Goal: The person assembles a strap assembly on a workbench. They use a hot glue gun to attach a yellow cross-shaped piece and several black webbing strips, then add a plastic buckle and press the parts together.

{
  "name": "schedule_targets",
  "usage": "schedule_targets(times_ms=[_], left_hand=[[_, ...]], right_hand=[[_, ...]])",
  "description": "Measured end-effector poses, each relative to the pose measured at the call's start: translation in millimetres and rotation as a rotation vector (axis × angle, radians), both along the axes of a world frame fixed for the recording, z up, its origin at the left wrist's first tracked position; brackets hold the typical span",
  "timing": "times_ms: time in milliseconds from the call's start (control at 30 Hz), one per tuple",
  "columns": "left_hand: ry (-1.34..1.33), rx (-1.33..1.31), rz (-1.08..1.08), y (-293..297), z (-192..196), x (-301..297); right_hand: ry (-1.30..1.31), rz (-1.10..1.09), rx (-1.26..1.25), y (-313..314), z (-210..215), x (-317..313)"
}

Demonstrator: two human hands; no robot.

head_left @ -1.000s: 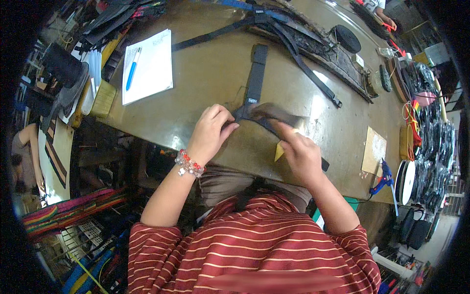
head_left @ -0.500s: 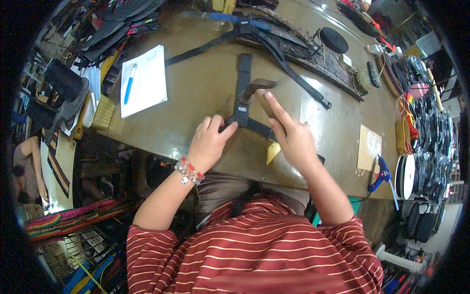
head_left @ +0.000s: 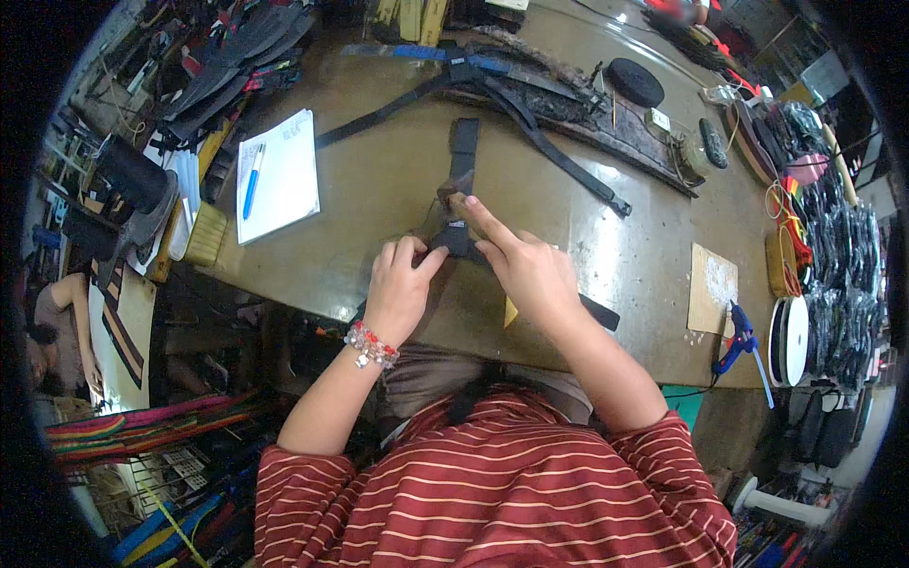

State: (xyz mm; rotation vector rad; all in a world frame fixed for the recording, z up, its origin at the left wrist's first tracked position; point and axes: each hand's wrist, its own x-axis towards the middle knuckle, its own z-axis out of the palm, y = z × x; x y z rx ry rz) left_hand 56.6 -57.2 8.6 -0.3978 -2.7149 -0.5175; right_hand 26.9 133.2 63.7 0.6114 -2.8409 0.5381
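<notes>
A dark strap piece (head_left: 463,156) lies on the brown worktable (head_left: 606,256), running from the table's middle toward me. My left hand (head_left: 398,289) pinches its near end between thumb and fingers. My right hand (head_left: 525,270) presses down on the same piece with the index finger stretched out along it. A beaded bracelet (head_left: 369,346) sits on my left wrist. A yellowish scrap (head_left: 509,312) peeks out under my right hand.
A white notepad (head_left: 279,175) with a blue pen (head_left: 251,180) lies at the left. Long black straps (head_left: 549,142) and a dark belt cross the far side. A blue glue gun (head_left: 739,341), a cardboard piece (head_left: 712,289) and tape rolls (head_left: 791,341) are at the right. Another person (head_left: 57,322) sits at far left.
Both hands have shifted along the strap piece; my right index finger now stretches further forward, pressing it flat, and the left hand has closed in beside it.
</notes>
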Motion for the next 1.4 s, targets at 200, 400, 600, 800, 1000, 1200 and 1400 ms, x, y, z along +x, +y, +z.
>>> schedule_targets(times_ms=[200,400,600,800,1000,1200,1400], left_hand=[[0.037,0.001,0.071,16,3,-9],[-0.355,0.421,0.131,4,16,-32],[-0.582,1.214,-0.257,-15,64,-74],[-0.36,0.927,-0.493,-23,123,-192],[-0.52,0.884,-0.381,-25,94,-199],[-0.583,0.748,-0.323,-21,111,-37],[-0.433,0.915,0.107,-23,154,65]], right_hand=[[-0.2,-0.03,-0.032,14,-4,-21],[0.049,-0.32,-0.14,139,-6,-31],[0.161,-0.698,0.077,222,-56,4],[0.195,-0.698,0.071,218,-62,3],[0.077,-0.662,0.062,220,-50,6],[0.078,-0.246,-0.272,133,23,2],[-1.016,0.928,-0.371,36,68,8]])
